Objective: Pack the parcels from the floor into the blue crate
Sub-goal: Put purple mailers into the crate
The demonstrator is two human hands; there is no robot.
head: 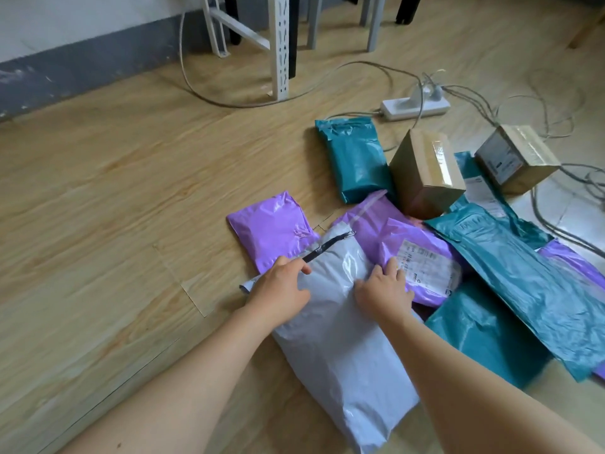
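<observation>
A large white poly-bag parcel (340, 342) lies on the wood floor in front of me. My left hand (281, 286) grips its left edge near the top, fingers curled round it. My right hand (384, 286) holds its right edge, fingers tucked between it and a purple labelled parcel (415, 253). Around it lie a small purple parcel (271, 227), a teal parcel (355, 158), two more teal parcels (523, 276) (481, 339) and two cardboard boxes (425, 172) (517, 157). No blue crate is in view.
A white power strip (414, 108) with plugs and several grey cables (540, 119) lies behind the parcels. White metal rack legs (281, 44) and grey table legs (373, 24) stand at the back near the wall. Bare wood floor (114, 208) stretches to the left.
</observation>
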